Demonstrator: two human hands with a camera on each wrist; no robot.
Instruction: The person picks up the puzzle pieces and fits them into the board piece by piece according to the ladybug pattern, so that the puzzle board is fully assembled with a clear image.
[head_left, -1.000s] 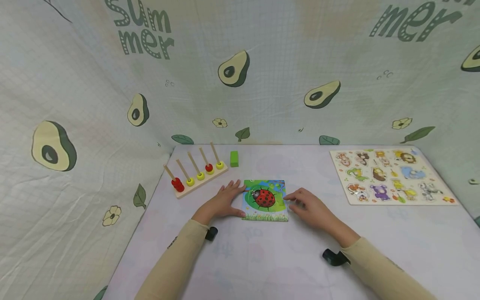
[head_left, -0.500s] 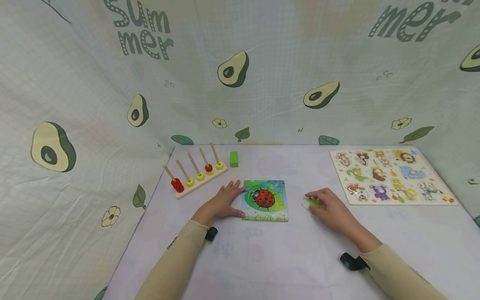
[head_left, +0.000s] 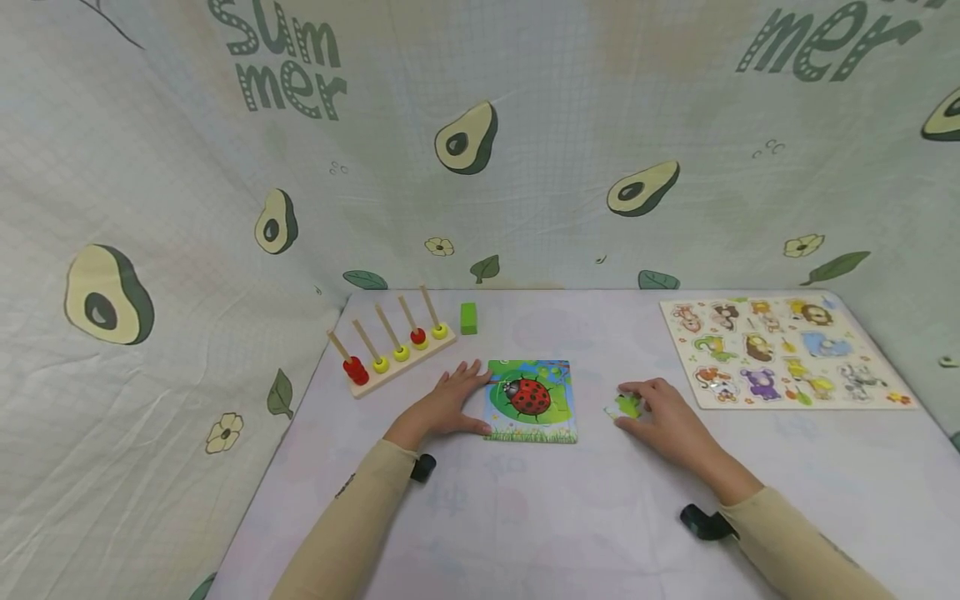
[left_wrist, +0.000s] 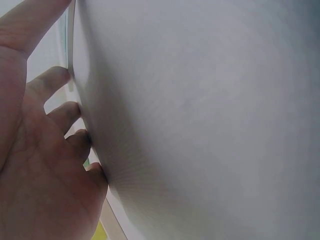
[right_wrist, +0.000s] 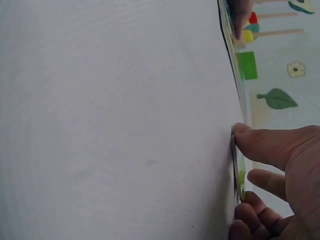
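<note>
A square ladybug jigsaw puzzle (head_left: 528, 398) lies flat on the table. My left hand (head_left: 444, 404) rests at its left side, thumb near the lower left corner and index finger at the upper left edge. In the left wrist view, the loosely extended fingers of the left hand (left_wrist: 50, 145) touch down along the tabletop. To the right of the puzzle, my right hand (head_left: 663, 423) holds a small green and white puzzle piece (head_left: 625, 406) between thumb and fingers, low at the table. The right wrist view shows that piece (right_wrist: 240, 172) edge-on.
A wooden bead counter (head_left: 401, 360) with red and yellow beads on pegs stands at the back left. Beside it is a green block (head_left: 468, 318). An animal peg puzzle board (head_left: 783, 354) lies at the right. A printed cloth (head_left: 555, 208) hangs behind the table.
My right hand has moved right, from the ladybug puzzle's right edge to the small piece, and its thumb and index finger now show more of that piece. The left hand stays put.
</note>
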